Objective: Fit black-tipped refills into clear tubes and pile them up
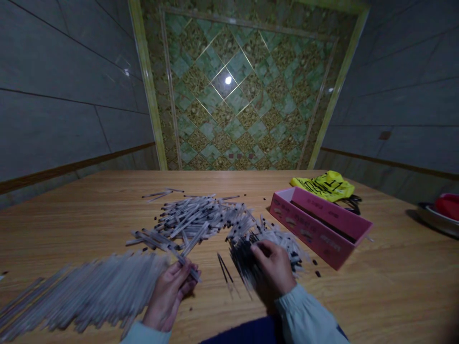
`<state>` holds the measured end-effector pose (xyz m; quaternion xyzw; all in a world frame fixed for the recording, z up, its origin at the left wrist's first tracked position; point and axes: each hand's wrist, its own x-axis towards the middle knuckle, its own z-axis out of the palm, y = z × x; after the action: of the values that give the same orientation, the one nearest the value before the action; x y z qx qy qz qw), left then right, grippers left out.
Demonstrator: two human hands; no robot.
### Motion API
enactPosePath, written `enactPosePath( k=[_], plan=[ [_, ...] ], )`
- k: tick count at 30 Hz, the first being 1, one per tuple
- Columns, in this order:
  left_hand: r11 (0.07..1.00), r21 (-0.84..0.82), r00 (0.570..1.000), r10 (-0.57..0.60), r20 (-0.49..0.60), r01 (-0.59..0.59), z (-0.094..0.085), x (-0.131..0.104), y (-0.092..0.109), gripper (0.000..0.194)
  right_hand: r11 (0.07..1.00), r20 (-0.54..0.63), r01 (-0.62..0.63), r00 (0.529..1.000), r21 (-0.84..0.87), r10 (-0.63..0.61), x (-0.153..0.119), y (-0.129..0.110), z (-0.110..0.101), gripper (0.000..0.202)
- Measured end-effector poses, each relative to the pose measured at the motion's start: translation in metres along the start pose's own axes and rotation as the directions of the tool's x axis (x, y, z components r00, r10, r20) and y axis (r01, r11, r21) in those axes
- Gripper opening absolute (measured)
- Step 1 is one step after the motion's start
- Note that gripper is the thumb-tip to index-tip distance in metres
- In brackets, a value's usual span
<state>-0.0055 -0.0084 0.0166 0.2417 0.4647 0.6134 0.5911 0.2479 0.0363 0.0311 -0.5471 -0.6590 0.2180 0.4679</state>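
My left hand (174, 289) is closed around a slim clear plastic pen tube (194, 274). It lies just right of a wide row of similar clear tubes (96, 286). Over a bundle of thin black pen refills (242, 258), my right hand (274, 265) has its thumb and fingers pinched together; what is between the fingertips is hidden. A few loose black refills (225, 267) rest on the table between the hands. Beyond them spreads a heap of clear tubes with dark ends (195, 215). More translucent pieces (285, 239) are piled behind my right hand.
A long pink open box (322, 227) stands at the right on the wooden table (394, 277). Behind it lie a yellow bag (328, 185) and a dark cord (353, 204). Small black bits (317, 274) are scattered about. A bowl with something red (446, 210) is at the far right.
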Motion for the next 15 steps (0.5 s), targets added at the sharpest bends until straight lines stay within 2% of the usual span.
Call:
enactPosePath(
  k=[2,4,7,10,15],
  plan=[
    [1.000,0.004,1.000,-0.011,0.003,0.011,0.004,-0.002,-0.002,0.033,0.946,-0.089,0.034,0.994,-0.321,-0.066,0.013,0.018,-0.018,0.027],
    [1.000,0.020,1.000,-0.020,-0.002,0.020,0.006,-0.003,-0.003,0.035,0.886,-0.125,0.017,0.989,-0.463,-0.084,0.020,0.036,-0.028,0.027],
    [0.998,0.060,1.000,-0.029,-0.001,0.029,0.008,-0.004,-0.004,0.035,0.875,-0.142,0.011,0.986,-0.483,-0.091,0.025,0.057,-0.031,0.027],
    [0.997,0.075,0.999,-0.034,0.011,0.034,0.009,-0.004,-0.004,0.035,0.887,-0.160,0.014,0.982,-0.462,-0.099,0.027,0.063,-0.031,0.030],
    [0.993,0.114,0.997,-0.040,0.069,0.032,0.010,-0.006,-0.007,0.032,0.912,-0.243,0.011,0.962,-0.411,-0.121,0.023,0.044,-0.030,0.032]
  ],
)
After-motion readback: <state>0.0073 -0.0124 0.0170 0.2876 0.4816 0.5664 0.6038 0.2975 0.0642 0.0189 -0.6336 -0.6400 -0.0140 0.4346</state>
